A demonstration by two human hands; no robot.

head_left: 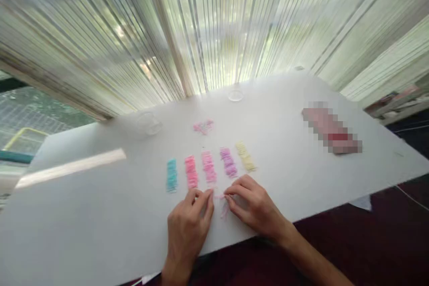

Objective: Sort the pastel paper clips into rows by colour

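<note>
Hands pinched; pink strand between.

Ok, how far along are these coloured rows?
The blue row, coral row, pink row, purple row and yellow row look laid out. The left hand and right hand are at pale pink pieces. Those and the loose cluster behind seem left.

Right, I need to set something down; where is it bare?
Bare tabletop: left of the teal pile, and between the yellow pile and the blurred pink item. Crowded: the coloured row, with left hand and right hand close in front.
</note>
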